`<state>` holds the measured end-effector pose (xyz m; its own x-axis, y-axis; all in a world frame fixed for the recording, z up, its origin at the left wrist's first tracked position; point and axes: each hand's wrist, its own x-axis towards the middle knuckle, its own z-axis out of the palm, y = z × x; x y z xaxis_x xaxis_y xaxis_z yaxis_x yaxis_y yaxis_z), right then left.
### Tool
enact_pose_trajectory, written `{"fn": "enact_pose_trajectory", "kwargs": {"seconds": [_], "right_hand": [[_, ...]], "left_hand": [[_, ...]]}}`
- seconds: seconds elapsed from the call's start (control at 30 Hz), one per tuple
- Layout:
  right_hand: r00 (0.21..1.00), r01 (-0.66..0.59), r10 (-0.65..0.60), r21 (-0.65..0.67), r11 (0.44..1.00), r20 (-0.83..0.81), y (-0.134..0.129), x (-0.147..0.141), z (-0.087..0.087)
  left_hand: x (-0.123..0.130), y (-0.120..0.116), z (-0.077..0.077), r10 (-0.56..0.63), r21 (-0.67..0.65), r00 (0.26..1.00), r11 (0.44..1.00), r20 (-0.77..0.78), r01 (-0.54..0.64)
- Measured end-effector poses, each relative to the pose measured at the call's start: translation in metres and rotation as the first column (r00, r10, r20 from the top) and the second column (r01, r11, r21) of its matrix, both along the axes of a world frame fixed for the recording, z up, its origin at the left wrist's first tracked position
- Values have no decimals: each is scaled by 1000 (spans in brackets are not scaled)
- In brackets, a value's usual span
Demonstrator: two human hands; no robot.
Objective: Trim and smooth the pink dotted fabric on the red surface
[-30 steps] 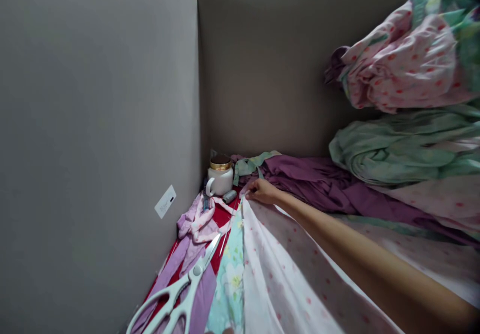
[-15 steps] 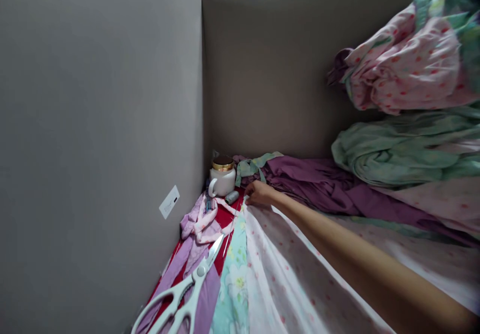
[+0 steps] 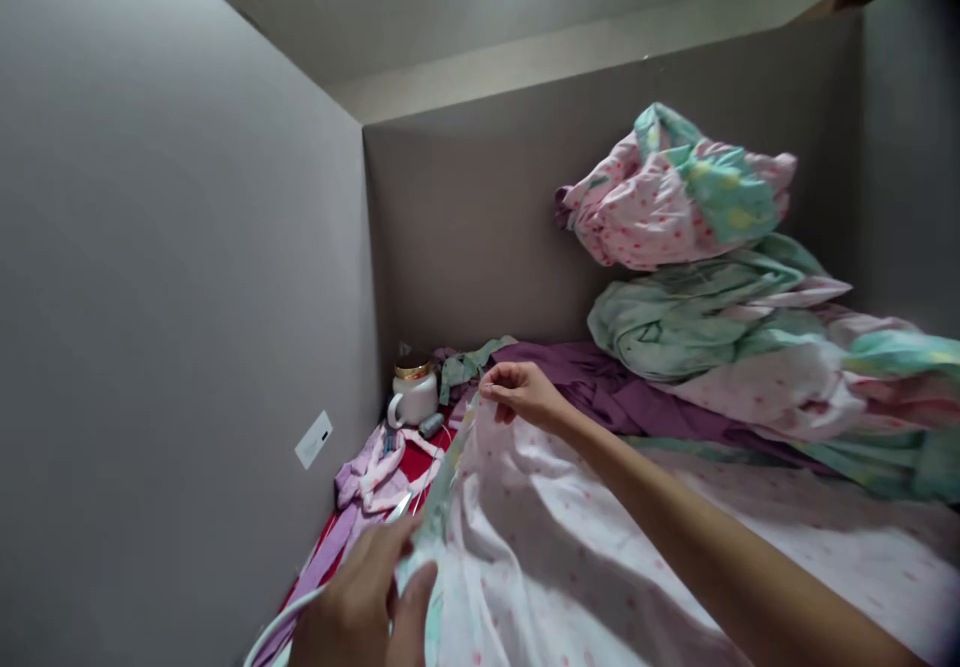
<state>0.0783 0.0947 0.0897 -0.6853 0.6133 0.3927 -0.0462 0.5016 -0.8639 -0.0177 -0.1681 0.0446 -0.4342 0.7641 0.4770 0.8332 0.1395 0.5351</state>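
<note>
Both hands stretch a pink dotted fabric's (image 3: 570, 547) edge over a red table (image 3: 414, 464).
Left hand (image 3: 367, 602) pinches the near edge; right hand (image 3: 523, 394) pinches it farther along, before a white mug (image 3: 413, 398), piled fabrics (image 3: 697, 277) and grey corner walls (image 3: 187, 247).

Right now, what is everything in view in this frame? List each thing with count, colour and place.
pink dotted cloth: one, pale pink with red dots, spread across the front, its edge held up by both hands
floral strip: one, mint, along that cloth's held edge
scissors: one, white handles, bottom left, mostly hidden by the left hand
mug: one, white, gold rim, in the far corner
thread spool: one, grey, beside the mug
pink scraps: a heap, on the red surface
purple cloth: one, at the back
fabric pile: pink and green bundles, right rear
left hand: pinching the near edge
right hand: pinching the far edge
</note>
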Motion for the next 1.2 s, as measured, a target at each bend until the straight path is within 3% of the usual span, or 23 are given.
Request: {"fn": "enact_pose_trajectory", "kwargs": {"seconds": [0.1,0.17,0.27,0.37,0.53,0.67,0.8,0.93,1.07,1.2], "right_hand": [[995,-19,17,-17,1000,-101,-18,17,13],[989,-18,15,-20,1000,-149,-25,25,17],[977,-32,23,-43,999,-211,-30,33,20],[962,-74,47,-92,993,-269,-32,36,24],[964,-104,64,-143,984,-258,-29,40,29],[983,-144,141,-15,989,-115,-23,45,27],[978,-175,182,76,982,-101,-21,47,27],[985,-89,94,41,995,-144,-22,46,29],[975,32,-36,-20,999,-219,-20,48,32],[971,66,-76,-50,997,-229,-17,48,30]], "left_hand": [[17,45,52,-12,39,995,999,103,8],[29,78,70,-29,5,987,1000,160,28],[39,116,73,-66,4,984,998,166,67],[38,132,65,-69,65,983,996,170,59],[28,134,64,-135,141,937,986,323,93],[30,129,69,-211,163,928,972,308,167],[34,126,70,-210,137,941,974,266,179],[31,126,70,-209,102,951,976,227,190],[23,123,76,-240,-63,947,964,213,258],[18,107,82,-140,-58,964,986,227,157]]}}
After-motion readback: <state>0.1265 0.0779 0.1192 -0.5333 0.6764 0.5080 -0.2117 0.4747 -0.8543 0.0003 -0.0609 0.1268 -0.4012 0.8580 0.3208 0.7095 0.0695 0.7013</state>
